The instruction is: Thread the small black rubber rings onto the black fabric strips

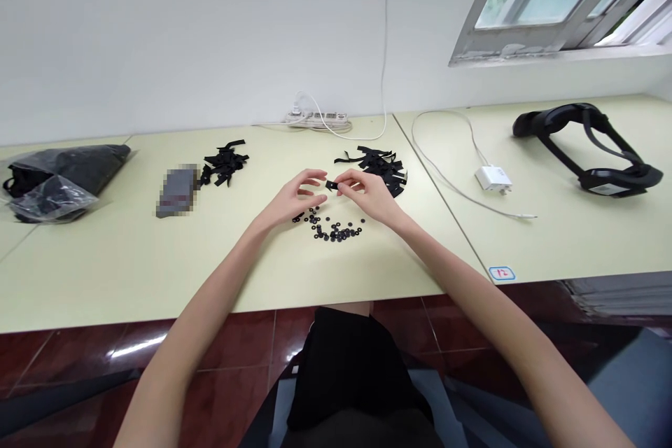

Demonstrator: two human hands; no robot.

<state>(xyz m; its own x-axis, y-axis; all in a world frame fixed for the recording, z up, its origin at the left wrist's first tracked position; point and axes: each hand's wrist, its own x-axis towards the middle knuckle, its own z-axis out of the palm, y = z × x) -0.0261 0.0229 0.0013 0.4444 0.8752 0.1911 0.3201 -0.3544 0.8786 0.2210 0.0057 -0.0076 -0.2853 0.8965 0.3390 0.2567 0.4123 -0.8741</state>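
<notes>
Between thumb and fingers, my right hand (369,194) pinches a small black strip (331,185), whose left end sticks out toward the other hand. My left hand (294,197) is just left of the strip, thumb and fingers apart, and I see nothing in it. Below both hands lie many small black rings or discs (339,232), loosely scattered on the table. A pile of black strips (382,164) sits behind my right hand and is partly covered by it. Another pile of black strips (225,162) lies farther left.
On the pale table (131,266) are a plastic bag (68,178) with black contents and a blurred grey object (178,190) at left. A power strip (318,119) lies by the wall. At right are a white charger (493,178) with cable and a black headset (612,178).
</notes>
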